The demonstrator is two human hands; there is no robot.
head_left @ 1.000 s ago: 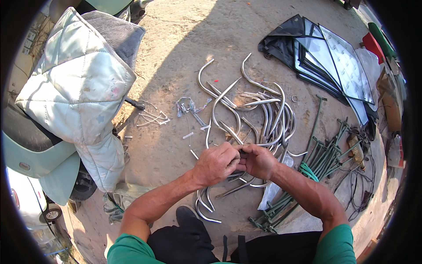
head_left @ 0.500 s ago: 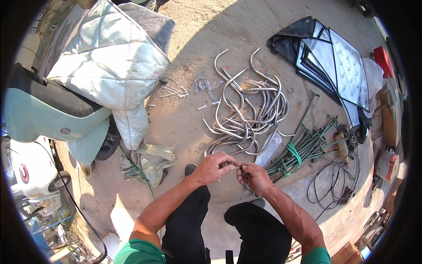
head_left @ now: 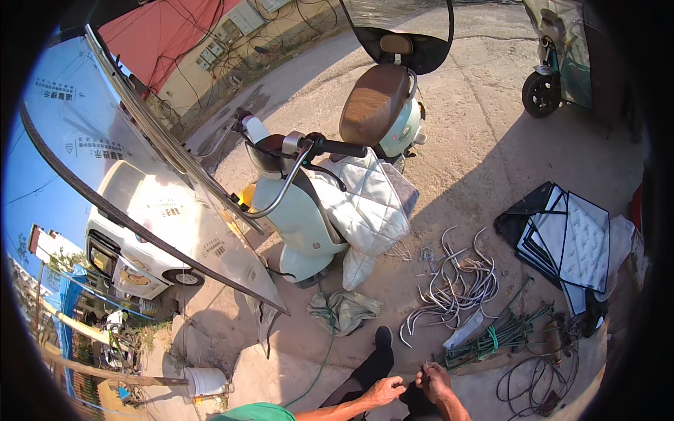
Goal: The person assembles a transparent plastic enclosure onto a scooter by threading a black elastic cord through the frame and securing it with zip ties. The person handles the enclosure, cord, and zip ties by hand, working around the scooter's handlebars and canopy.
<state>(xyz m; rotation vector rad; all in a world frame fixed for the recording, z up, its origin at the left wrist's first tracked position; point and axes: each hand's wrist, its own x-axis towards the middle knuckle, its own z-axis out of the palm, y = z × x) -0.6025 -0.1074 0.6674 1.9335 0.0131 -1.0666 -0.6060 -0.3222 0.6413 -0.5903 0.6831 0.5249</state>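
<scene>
Low in the view, my left hand (head_left: 385, 391) is closed, thumb and fingertips pressed together in a pinch. Just right of it my right hand (head_left: 436, 382) is closed too, its fingers curled and its thumb against them. Whatever lies between the fingertips is too small to make out. Beyond the hands lies a heap of bent metal tubes (head_left: 456, 288). A bundle of green metal rods (head_left: 509, 330) tied with green cord lies to the right of it. My dark trouser leg and shoe (head_left: 382, 344) show ahead of the hands.
A pale green scooter (head_left: 295, 217) stands ahead with a white quilted cover (head_left: 365, 203). A large clear sheet with a dark edge (head_left: 147, 238) rises at the left. Folded black-edged panels (head_left: 569, 238), a coiled cable (head_left: 537, 382) and a crumpled cloth (head_left: 344, 312) lie on the ground.
My view has swung up and left, bringing the whole scooter, the clear sheet and the road into sight. My hands, still close together, now appear lower in the picture.
</scene>
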